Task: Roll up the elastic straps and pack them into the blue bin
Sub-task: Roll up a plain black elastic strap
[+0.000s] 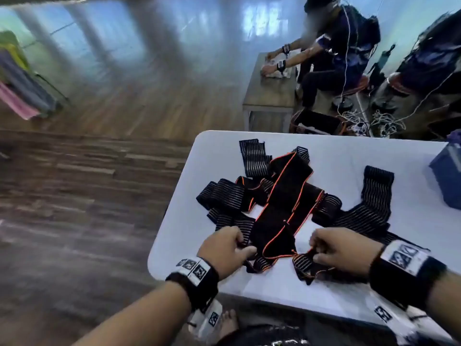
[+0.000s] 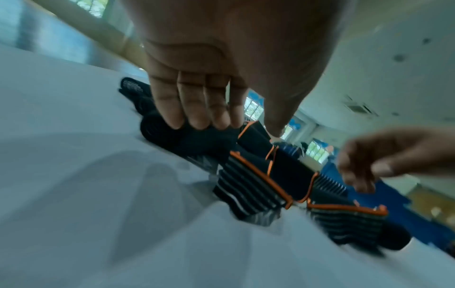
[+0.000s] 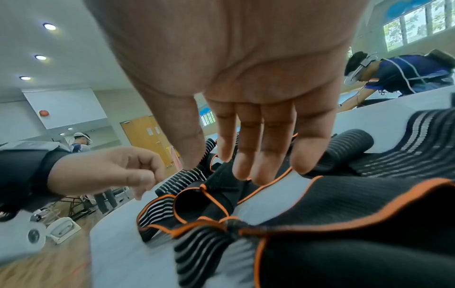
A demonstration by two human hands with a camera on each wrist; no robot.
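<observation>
Running away from the hands, orange-edged strap (image 1: pixel 282 208).

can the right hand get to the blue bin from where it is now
Probably yes. The blue bin stands on the white table to the far right of the right hand, with only flat striped straps lying between.

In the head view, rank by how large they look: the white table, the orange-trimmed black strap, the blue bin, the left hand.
1. White table.
2. Orange-trimmed black strap, lying unrolled across the pile.
3 and 4. Unsure: the left hand and the blue bin look alike in size; the frame edge cuts off the bin, and the hand is nearer the camera.
</observation>
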